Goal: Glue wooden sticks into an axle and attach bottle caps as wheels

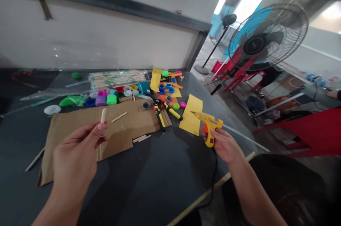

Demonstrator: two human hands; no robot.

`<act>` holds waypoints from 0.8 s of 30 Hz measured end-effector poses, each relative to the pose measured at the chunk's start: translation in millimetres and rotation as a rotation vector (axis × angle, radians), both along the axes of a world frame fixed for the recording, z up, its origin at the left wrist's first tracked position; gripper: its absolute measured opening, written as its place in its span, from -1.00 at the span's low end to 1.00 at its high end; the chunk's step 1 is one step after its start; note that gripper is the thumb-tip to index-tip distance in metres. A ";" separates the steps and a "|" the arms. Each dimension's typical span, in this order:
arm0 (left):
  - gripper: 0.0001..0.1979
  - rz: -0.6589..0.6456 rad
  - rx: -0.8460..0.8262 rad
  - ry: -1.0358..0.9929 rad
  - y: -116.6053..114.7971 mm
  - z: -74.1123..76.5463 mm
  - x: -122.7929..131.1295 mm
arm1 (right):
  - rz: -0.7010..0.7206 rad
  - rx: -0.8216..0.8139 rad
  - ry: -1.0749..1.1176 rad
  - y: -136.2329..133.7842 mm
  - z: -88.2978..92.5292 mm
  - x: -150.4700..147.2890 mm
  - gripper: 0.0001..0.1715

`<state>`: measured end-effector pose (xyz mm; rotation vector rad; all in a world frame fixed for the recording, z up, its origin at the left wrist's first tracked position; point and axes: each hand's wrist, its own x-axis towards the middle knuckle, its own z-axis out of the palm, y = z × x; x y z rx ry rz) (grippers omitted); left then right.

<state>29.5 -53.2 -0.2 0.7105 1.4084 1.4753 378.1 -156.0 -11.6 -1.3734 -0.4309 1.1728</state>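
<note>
My left hand (pixel 77 151) is closed in a pinch on a short wooden stick (pixel 103 115), held upright above a sheet of brown cardboard (pixel 125 132). My right hand (pixel 225 144) grips the handle of a yellow and orange hot glue gun (pixel 209 124), its nozzle pointing left over a yellow paper sheet (pixel 191 114). The gun's black cord (pixel 213 179) drops off the dark table (pixel 149 179). Another stick (pixel 119 117) lies loose on the cardboard.
Coloured bottle caps (pixel 106 98), yellow-handled pliers (pixel 160 114), a bag of wooden sticks (pixel 117 78) and more yellow paper (pixel 156 78) crowd the table's far side. A standing fan (pixel 266 39) and red plastic chairs (pixel 239 73) are to the right.
</note>
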 end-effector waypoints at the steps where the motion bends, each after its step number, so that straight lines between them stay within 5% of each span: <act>1: -0.78 -0.004 0.004 0.011 0.3 -2.1 -0.9 | -0.022 -0.002 -0.015 -1.0 0.1 0.9 -0.69; 9: -0.74 -0.020 0.030 0.227 0.1 -9.2 -5.0 | -0.010 -0.043 -0.073 -0.2 -5.0 1.2 -0.65; 16: -0.67 -0.053 -0.010 0.301 -4.6 -6.4 -4.4 | -0.159 -0.089 -0.260 3.7 -9.1 -0.1 -0.66; 24: -0.69 -0.162 -0.018 0.660 -16.8 0.9 5.0 | -0.171 -0.073 -0.265 6.7 -3.4 -7.0 -0.64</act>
